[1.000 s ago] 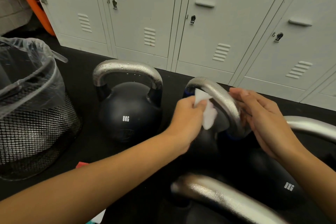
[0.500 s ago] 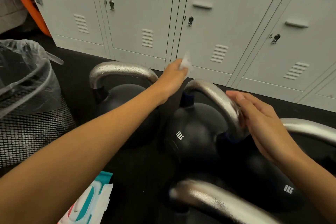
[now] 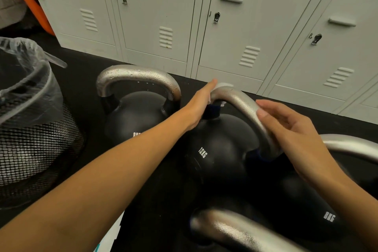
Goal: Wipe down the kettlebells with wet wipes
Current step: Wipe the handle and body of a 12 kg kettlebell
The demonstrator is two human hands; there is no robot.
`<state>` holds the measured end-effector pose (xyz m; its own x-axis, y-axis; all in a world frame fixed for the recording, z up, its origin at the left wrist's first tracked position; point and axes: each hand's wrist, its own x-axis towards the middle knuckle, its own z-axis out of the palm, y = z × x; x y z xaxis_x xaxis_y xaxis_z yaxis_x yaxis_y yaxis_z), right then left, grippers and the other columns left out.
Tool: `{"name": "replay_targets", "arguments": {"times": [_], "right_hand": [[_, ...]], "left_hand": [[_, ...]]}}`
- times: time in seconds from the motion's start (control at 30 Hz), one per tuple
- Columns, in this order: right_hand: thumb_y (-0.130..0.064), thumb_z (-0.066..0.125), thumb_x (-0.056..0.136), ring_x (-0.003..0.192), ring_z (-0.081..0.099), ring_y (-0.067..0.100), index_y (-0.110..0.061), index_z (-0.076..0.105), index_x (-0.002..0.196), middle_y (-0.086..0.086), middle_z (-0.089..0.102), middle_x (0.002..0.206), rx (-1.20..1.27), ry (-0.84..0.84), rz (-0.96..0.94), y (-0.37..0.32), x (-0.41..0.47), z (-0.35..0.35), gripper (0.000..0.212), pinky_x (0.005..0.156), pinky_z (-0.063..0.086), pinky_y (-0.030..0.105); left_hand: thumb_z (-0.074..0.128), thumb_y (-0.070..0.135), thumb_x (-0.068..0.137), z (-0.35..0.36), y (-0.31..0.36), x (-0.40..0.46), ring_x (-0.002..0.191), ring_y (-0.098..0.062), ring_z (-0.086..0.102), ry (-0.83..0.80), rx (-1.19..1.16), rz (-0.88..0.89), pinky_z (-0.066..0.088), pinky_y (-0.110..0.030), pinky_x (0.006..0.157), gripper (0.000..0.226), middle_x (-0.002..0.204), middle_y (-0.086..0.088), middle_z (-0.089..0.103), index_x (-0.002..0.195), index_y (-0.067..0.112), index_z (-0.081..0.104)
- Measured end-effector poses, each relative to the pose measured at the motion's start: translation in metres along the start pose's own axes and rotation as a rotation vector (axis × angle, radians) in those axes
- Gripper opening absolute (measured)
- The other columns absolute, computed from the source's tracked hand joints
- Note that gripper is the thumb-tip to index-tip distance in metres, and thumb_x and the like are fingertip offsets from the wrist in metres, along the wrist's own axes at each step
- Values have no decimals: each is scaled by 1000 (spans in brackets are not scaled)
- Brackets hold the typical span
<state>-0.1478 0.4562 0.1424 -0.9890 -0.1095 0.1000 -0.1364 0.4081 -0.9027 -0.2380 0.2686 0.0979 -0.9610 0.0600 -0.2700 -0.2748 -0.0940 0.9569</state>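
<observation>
A black 12KG kettlebell with a silver handle stands in the middle of the floor. My left hand presses a white wet wipe against the far left end of that handle; only a corner of the wipe shows. My right hand rests on the handle's near right side, fingers curled on it. A wet-handled 8KG kettlebell stands to the left. Another 8KG kettlebell lies at the right.
A mesh waste bin lined with a clear bag stands at the left. Grey lockers run along the back. A fourth kettlebell's silver handle lies in the foreground. A wet wipe pack's edge shows at the bottom.
My left hand, which had lifted the wipe above the handle, has come down and pressed it onto the handle's far end. The right hand stays on the handle.
</observation>
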Motion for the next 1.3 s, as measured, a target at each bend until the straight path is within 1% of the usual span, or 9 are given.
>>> {"name": "replay_targets", "arguments": {"times": [0.17,0.23,0.33,0.47,0.63,0.73,0.97,1.2,1.3], "right_hand": [[-42,66,86,100,66,4,-33,61,131,-11,72,106,-128,19,-37,-1,-2,2,46,95,49,27],[-44,66,86,99,65,3,-33,61,131,-9,72,105,-138,29,-44,0,-2,2,47,91,48,23],[-43,65,87,101,64,3,-32,60,132,-11,71,107,-141,39,-56,2,-2,3,46,90,46,20],[-41,65,87,101,63,0,-31,59,133,-18,69,104,-137,73,-81,4,-4,6,47,89,46,17],[-36,67,87,89,69,17,-27,60,131,-7,69,98,-122,142,-147,7,-6,13,45,87,54,42],[-37,67,86,90,68,16,-27,59,132,-8,69,101,-119,134,-155,9,-5,12,47,88,54,44],[-47,64,84,91,67,16,-31,58,132,-9,68,103,-114,133,-159,13,-4,12,51,88,54,46],[-45,65,85,90,68,20,-29,58,133,-3,69,98,-96,122,-170,18,-3,11,51,87,53,48],[-47,64,84,89,68,20,-29,59,132,-2,69,97,-84,116,-172,18,-3,11,52,87,53,48]], "left_hand": [[36,35,99,-1,2,2,105,-19,59,-34,41,1,39,-27,87,39,108,-12,67,112,12,64],[37,32,97,1,6,2,97,-19,59,-49,38,52,41,-31,93,39,98,-11,66,109,8,65],[38,31,97,2,7,2,94,-18,53,-36,79,122,36,-36,102,29,88,-5,61,89,15,61],[37,32,97,3,4,3,97,-17,55,-4,84,129,37,-34,98,28,90,-2,63,86,21,61],[29,30,98,0,-6,-1,87,-18,59,-66,19,57,42,-30,94,42,75,-6,65,80,11,62],[32,27,97,1,0,-3,77,-14,60,-31,23,62,42,-29,91,38,65,0,65,78,13,62],[37,29,95,3,26,-4,87,-16,45,-99,317,155,35,-28,83,23,90,-6,51,89,15,54],[39,29,90,-2,31,-2,85,-20,40,-127,361,158,32,-32,80,21,81,-3,47,73,19,47],[45,38,80,2,41,-6,85,-19,45,-190,421,165,35,-31,79,22,85,-5,53,79,19,56]]}}
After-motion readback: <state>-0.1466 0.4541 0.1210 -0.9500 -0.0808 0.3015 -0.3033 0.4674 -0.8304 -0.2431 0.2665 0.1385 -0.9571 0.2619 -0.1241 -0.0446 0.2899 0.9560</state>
